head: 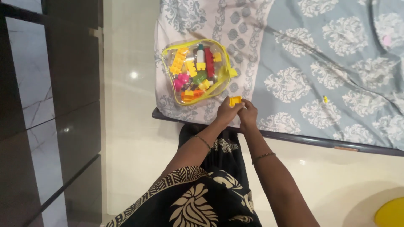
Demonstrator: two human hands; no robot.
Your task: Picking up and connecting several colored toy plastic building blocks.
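A small yellow building block sits at the near edge of the bed, pinched between the fingertips of both hands. My left hand grips it from the left and my right hand from the right. Just beyond them lies a clear plastic bag with yellow trim, filled with several coloured blocks in yellow, red, pink, green and orange. Thin bangles circle both wrists.
The bed carries a grey-blue patterned sheet and has a dark frame edge. A tiny yellow piece lies on the sheet to the right. Dark glossy cabinet panels stand at left. A yellow round object lies on the floor.
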